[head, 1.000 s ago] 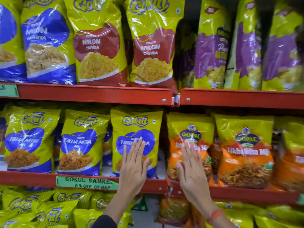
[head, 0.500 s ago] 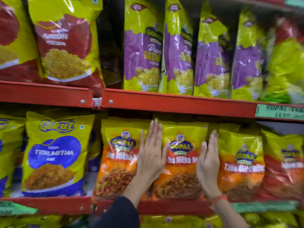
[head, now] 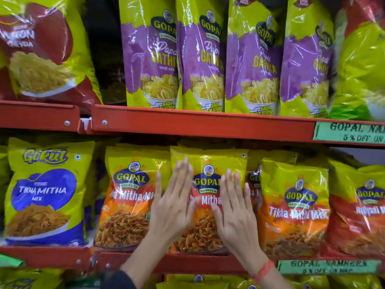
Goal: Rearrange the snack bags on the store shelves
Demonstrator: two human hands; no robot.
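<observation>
Both hands lie flat and open, fingers straight and pointing up, gripping nothing: the left hand (head: 174,207) and right hand (head: 234,213) press side by side on the front of one orange Gopal bag (head: 205,205) standing on the red shelf (head: 187,262). Left of the left hand stands another orange Gopal bag (head: 127,205), beyond it a blue Gokul bag (head: 44,195); above the fingertips hang purple Gathiya bags (head: 208,55)
</observation>
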